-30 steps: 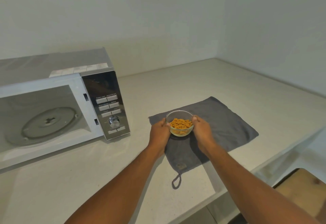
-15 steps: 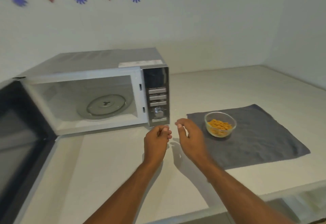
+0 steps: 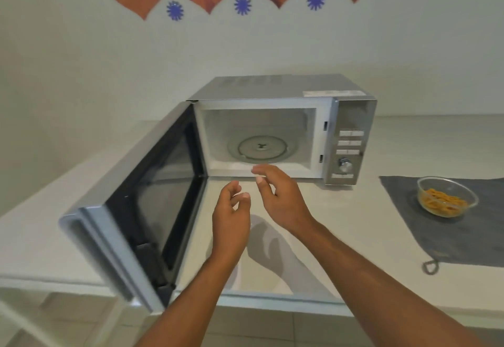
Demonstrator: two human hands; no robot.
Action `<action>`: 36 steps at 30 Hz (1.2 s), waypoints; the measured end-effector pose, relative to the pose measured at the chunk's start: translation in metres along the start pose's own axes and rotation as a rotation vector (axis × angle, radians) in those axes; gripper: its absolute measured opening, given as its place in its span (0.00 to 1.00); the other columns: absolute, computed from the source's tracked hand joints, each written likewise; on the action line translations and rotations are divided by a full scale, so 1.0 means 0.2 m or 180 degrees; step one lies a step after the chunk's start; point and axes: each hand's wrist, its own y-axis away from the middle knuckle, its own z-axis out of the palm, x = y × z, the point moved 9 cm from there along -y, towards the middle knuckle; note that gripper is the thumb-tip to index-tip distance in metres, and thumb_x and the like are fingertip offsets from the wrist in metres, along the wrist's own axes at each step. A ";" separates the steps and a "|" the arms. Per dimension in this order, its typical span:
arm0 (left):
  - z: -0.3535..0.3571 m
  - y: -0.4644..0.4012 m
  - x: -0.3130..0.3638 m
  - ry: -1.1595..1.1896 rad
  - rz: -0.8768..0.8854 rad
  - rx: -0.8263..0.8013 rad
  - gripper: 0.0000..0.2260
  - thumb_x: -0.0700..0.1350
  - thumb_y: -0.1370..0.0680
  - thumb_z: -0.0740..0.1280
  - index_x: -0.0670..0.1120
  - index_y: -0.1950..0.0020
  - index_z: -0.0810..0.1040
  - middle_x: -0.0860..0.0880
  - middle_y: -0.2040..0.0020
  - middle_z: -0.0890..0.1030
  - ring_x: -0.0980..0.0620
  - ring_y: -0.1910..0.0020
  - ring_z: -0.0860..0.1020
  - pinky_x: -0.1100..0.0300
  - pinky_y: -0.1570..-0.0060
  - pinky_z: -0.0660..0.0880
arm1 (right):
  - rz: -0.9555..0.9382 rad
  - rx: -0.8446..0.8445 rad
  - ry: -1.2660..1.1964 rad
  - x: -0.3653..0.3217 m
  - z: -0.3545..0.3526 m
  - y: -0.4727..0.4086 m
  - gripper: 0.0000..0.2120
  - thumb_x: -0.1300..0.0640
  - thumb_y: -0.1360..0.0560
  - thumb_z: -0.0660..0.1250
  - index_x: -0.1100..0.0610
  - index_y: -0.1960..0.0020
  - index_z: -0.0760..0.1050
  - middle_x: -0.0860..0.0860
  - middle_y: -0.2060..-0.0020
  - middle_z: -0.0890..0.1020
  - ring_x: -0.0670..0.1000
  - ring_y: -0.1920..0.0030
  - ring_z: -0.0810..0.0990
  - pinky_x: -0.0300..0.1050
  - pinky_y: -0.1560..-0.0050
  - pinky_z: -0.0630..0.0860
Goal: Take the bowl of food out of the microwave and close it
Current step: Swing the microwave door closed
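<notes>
A silver microwave [image 3: 283, 92] stands on the white counter with its door [image 3: 131, 204] swung wide open toward me on the left. Its cavity holds only the glass turntable [image 3: 261, 148]. A glass bowl of orange food [image 3: 446, 200] sits on a grey cloth [image 3: 463, 237] at the right, apart from both hands. My left hand [image 3: 231, 221] and my right hand [image 3: 281, 196] hover side by side over the counter in front of the cavity, fingers loosely curled and empty, just right of the door's inner face.
The white counter [image 3: 341, 224] ends in a front edge close to me, with tiled floor below. The open door juts past that edge at the left. The control panel with a knob [image 3: 345, 165] is on the microwave's right side. A wall stands behind.
My hands let go of the bowl on the cloth and moved left to the front of the microwave. My view swung left, bringing the open door fully into sight.
</notes>
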 end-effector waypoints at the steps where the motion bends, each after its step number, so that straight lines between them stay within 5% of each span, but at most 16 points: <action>1: -0.05 0.02 0.01 0.0003 -0.0016 -0.0014 0.16 0.49 0.19 0.63 0.57 0.31 0.70 0.59 0.36 0.75 0.62 0.42 0.75 0.60 0.43 0.73 | -0.0052 -0.0033 -0.0023 -0.07 0.04 -0.03 0.12 0.58 0.19 0.60 0.56 0.38 0.78 0.49 0.41 0.81 0.44 0.41 0.77 0.42 0.38 0.75; 7: -0.27 0.14 -0.02 0.0151 -0.0279 -0.0070 0.19 0.47 0.19 0.64 0.57 0.28 0.68 0.58 0.35 0.74 0.58 0.36 0.73 0.61 0.46 0.69 | -0.0692 -0.0407 -0.0055 -0.59 0.26 -0.21 0.17 0.65 0.21 0.60 0.57 0.33 0.74 0.53 0.35 0.78 0.48 0.35 0.75 0.39 0.34 0.70; 11: -0.32 0.21 -0.04 0.0338 -0.0409 -0.0158 0.19 0.44 0.19 0.65 0.54 0.29 0.70 0.56 0.35 0.74 0.58 0.35 0.73 0.60 0.41 0.68 | -0.1011 -0.1088 0.0039 -0.84 0.45 -0.24 0.34 0.78 0.32 0.56 0.57 0.30 0.71 0.55 0.29 0.72 0.51 0.27 0.66 0.43 0.27 0.62; 14: -0.34 0.24 -0.04 0.0402 -0.0453 -0.0223 0.20 0.44 0.19 0.65 0.55 0.28 0.70 0.57 0.36 0.74 0.59 0.35 0.72 0.57 0.39 0.68 | -0.1287 -0.1524 0.0324 -0.94 0.56 -0.20 0.39 0.78 0.37 0.55 0.57 0.29 0.70 0.54 0.28 0.71 0.51 0.25 0.61 0.43 0.24 0.54; 21: -0.29 0.33 -0.02 0.0375 -0.0470 -0.0627 0.17 0.45 0.20 0.66 0.59 0.32 0.72 0.61 0.38 0.76 0.65 0.39 0.73 0.60 0.41 0.68 | -0.1268 -0.1559 0.0501 -0.92 0.52 -0.17 0.36 0.79 0.36 0.58 0.58 0.31 0.72 0.53 0.30 0.73 0.50 0.26 0.64 0.33 0.27 0.55; 28: -0.13 0.46 0.09 0.0294 -0.0058 -0.1266 0.15 0.42 0.20 0.66 0.58 0.37 0.75 0.58 0.39 0.79 0.61 0.37 0.76 0.61 0.39 0.73 | -0.1288 -0.1422 0.0494 -0.80 0.32 -0.15 0.28 0.77 0.30 0.64 0.59 0.33 0.74 0.55 0.31 0.75 0.51 0.27 0.68 0.46 0.25 0.62; 32: -0.02 0.52 0.17 0.0228 0.0257 -0.1617 0.15 0.41 0.20 0.65 0.59 0.37 0.75 0.59 0.38 0.79 0.63 0.39 0.77 0.70 0.48 0.74 | -0.1198 -0.1366 0.0461 -0.71 0.17 -0.14 0.28 0.75 0.29 0.70 0.59 0.32 0.73 0.57 0.30 0.73 0.53 0.27 0.67 0.53 0.26 0.64; 36: 0.05 0.55 0.22 0.0332 0.0494 -0.1733 0.14 0.38 0.20 0.66 0.55 0.39 0.78 0.57 0.44 0.84 0.55 0.42 0.80 0.63 0.43 0.76 | -0.0972 -0.1337 0.0467 -0.60 0.01 -0.15 0.29 0.69 0.29 0.73 0.59 0.30 0.72 0.56 0.28 0.71 0.51 0.26 0.65 0.43 0.26 0.61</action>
